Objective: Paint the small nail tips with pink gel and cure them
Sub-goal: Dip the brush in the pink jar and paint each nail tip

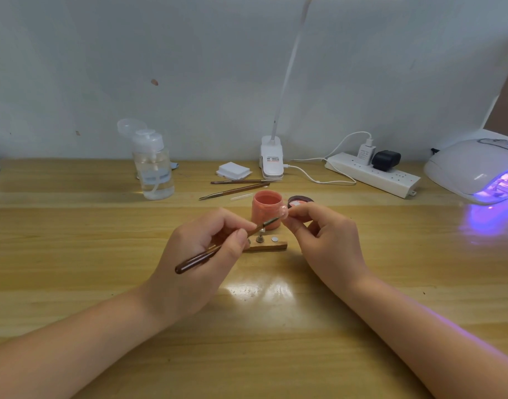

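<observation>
My left hand (202,254) grips a thin brown brush (218,247) like a pen, its tip reaching up and right to a small pink nail tip (284,215). My right hand (325,237) pinches that nail tip between thumb and fingers just in front of the open pink gel jar (266,209). The jar's dark lid (300,200) lies behind my right hand. A wooden nail-tip holder (268,244) with small metal studs lies on the table between my hands. The white curing lamp (474,169) glows purple at the far right.
A clear pump bottle (153,168) stands back left. Two spare brushes (235,187), a stack of white pads (234,170), a clip lamp base (271,158) and a power strip (373,174) with cables lie along the back of the wooden table (74,254).
</observation>
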Tool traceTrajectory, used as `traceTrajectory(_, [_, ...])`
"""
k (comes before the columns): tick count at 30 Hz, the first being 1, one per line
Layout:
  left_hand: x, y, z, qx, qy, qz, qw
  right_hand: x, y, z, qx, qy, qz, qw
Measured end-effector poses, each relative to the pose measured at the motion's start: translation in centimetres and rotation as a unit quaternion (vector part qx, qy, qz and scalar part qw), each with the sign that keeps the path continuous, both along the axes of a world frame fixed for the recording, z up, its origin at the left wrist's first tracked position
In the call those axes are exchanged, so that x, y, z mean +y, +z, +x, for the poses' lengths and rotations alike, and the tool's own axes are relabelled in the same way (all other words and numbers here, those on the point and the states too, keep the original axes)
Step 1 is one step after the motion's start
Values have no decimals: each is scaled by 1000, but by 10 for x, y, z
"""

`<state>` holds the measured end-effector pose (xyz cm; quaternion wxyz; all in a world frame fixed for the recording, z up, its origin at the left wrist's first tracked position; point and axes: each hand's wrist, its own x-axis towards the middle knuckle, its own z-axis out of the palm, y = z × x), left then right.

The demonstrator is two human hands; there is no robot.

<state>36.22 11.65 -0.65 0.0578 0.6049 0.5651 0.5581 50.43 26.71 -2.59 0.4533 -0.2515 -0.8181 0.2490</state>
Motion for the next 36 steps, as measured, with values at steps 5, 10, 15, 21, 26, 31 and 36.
traceTrajectory(5, [0,0,-1,-42,7,13,999,-1,1,0,4,11,-4,1000])
traceTrajectory(10, [-1,0,-2,-44,-8,-14,999,-1,1,0,-7,11,1,1000])
traceTrajectory(15, [0,-2,-1,-79,-3,11,997,0,0,-1,-5,13,2,1000])
traceTrajectory(21, [-1,-2,-1,-71,-29,-2,997,1,-1,0,-5,8,-2,1000])
traceTrajectory(26, [13,25,-6,-103,49,-12,993,3,-2,-2,-9,6,-9,1000])
traceTrajectory(31, [57,73,-21,-151,135,-142,969,4,-3,-3,-5,-5,-9,1000])
traceTrajectory(36, [97,91,-25,-86,153,-302,937,3,-4,-3,3,-10,-1,1000])
